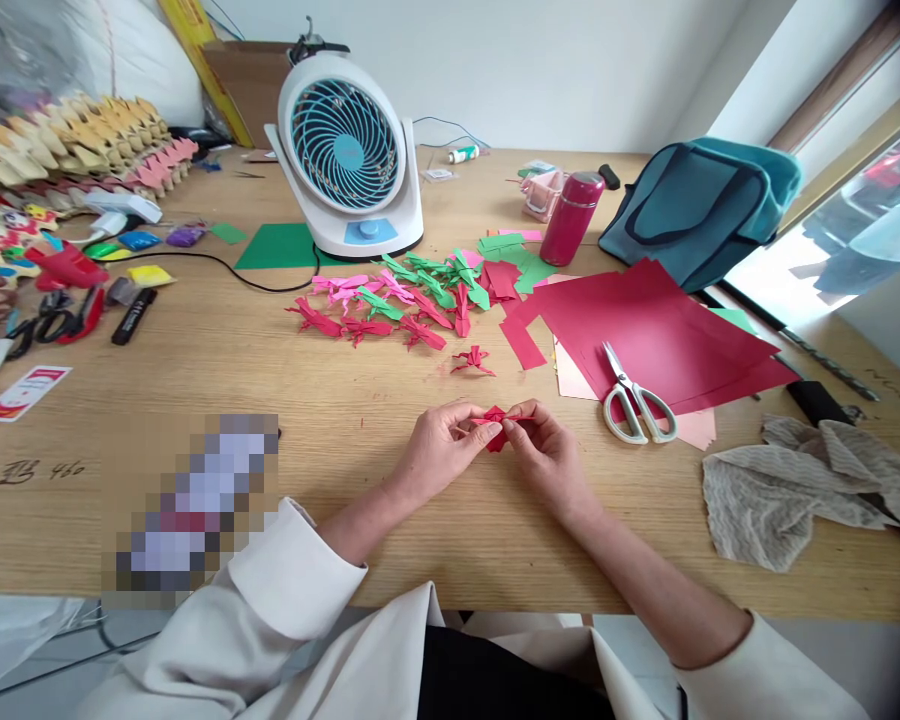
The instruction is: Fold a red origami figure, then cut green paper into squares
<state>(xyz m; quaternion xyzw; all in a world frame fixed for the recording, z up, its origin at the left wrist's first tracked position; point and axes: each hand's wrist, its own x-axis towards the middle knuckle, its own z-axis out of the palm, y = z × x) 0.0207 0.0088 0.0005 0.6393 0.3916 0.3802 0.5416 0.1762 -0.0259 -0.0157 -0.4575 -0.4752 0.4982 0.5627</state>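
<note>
Between my two hands, just above the wooden table, is a small folded red paper piece (496, 437). My left hand (444, 445) pinches its left side with thumb and fingers. On the other side, my right hand (544, 450) pinches the right edge. The fingertips hide parts of the folds. Straight beyond them lies a finished-looking red origami figure (473, 361) with thin legs. Farther back, a loose pile of red, pink and green origami figures (405, 298) spreads in front of the fan.
White-handled scissors (637, 405) rest on large red paper sheets (667, 330) at the right. A red thermos (572, 218) and teal bag (701, 210) stand behind. The white fan (349, 150) stands at the back. A grey cloth (795, 490) lies near the right edge.
</note>
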